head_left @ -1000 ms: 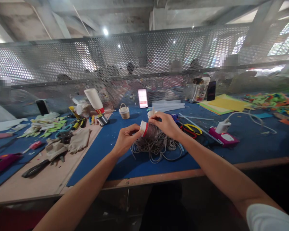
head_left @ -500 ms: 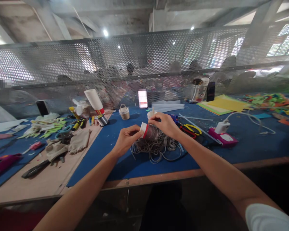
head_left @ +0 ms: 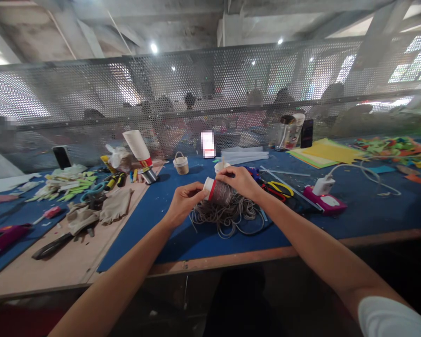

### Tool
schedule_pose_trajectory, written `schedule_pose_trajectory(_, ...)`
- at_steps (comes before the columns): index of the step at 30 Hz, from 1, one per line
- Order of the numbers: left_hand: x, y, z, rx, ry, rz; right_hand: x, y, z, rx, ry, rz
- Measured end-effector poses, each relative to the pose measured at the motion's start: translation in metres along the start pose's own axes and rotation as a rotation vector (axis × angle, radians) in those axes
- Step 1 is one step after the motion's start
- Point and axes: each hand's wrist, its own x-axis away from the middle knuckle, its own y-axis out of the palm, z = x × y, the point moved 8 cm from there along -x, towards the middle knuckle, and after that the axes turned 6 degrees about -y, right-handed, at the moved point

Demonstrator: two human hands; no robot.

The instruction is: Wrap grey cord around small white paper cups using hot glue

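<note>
A paper cup (head_left: 221, 192), wound with grey-brown cord and showing a red band and a white end, lies tilted on its side above the work surface. My left hand (head_left: 185, 201) is closed on its white end, thumb in front. My right hand (head_left: 241, 182) pinches at the cup's upper side near the red band; whatever is between those fingertips is too small to make out, perhaps cord. Under the cup spreads a loose heap of grey cord (head_left: 228, 220). Behind my right hand stands a small white cup (head_left: 221, 167), partly hidden.
A small basket with a handle (head_left: 181, 164) stands beyond my left hand. Leaning stacked paper cups (head_left: 137, 146), gloves (head_left: 116, 206) and scissors (head_left: 95, 191) lie left. Pliers (head_left: 282, 189), a white charger (head_left: 323, 185) and yellow sheets (head_left: 328, 150) lie right. A perforated metal screen (head_left: 210, 89) rises behind.
Almost nothing differs. The white end of the cup has turned or shifted very slightly, while both hands keep their places.
</note>
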Motion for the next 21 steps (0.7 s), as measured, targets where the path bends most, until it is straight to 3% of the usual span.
schedule_pose_trajectory(6, -0.003, -0.012, -0.006, 0.014, -0.007, 0.147, 0.002, -0.008, 0.005, -0.129, 0.073, 0.03)
schedule_pose_trajectory(13, -0.002, -0.019, -0.005, 0.056, 0.024, 0.223, 0.012, 0.006, 0.012, -0.144, 0.199, -0.1)
schedule_pose_trajectory(21, -0.005, -0.024, -0.012, 0.211, 0.013, 0.239, 0.014, -0.001, -0.007, -0.081, 0.0, 0.001)
